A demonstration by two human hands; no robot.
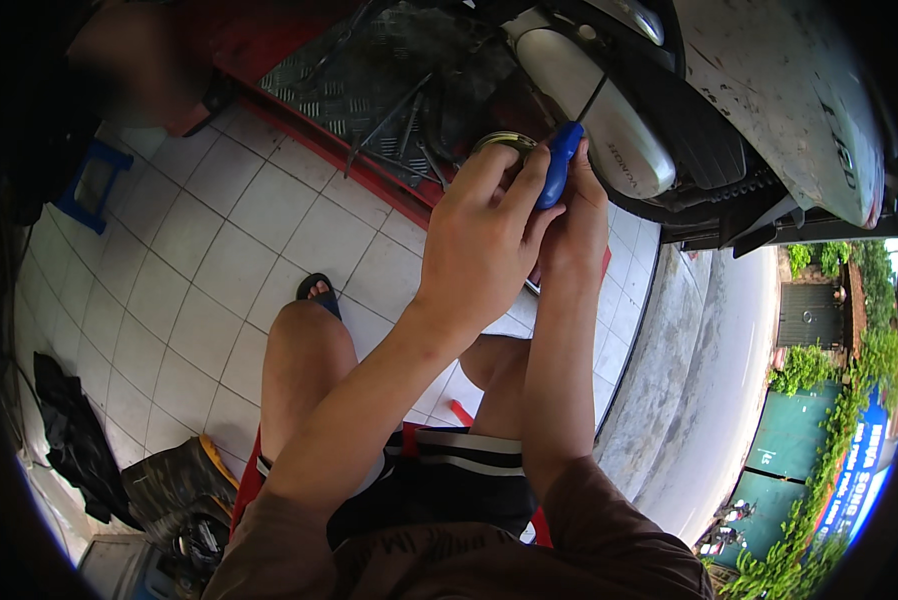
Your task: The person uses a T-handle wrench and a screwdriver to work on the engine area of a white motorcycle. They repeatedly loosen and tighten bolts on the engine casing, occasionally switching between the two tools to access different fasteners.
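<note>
A blue-handled screwdriver (561, 168) is tilted up and to the right, its thin dark shaft in front of a silver engine-side cover (589, 95) on a motorbike. My left hand (477, 235) is closed, with its forefinger and thumb against the left side of the handle. My right hand (577, 225) wraps its fingers round the handle from the right. Both hands are close together. What the screwdriver's tip touches, if anything, I cannot make out. Just beyond my left knuckles shows the curved rim of a yellowish round thing (509, 138), mostly hidden by that hand.
A red lift platform (299, 125) with a checkered metal plate (379, 75) stands beyond my knees. The motorbike's grey body panel (769, 90) hangs over the far right. A blue stool (94, 185) is at the left; a black cloth (74, 435) lies at the lower left.
</note>
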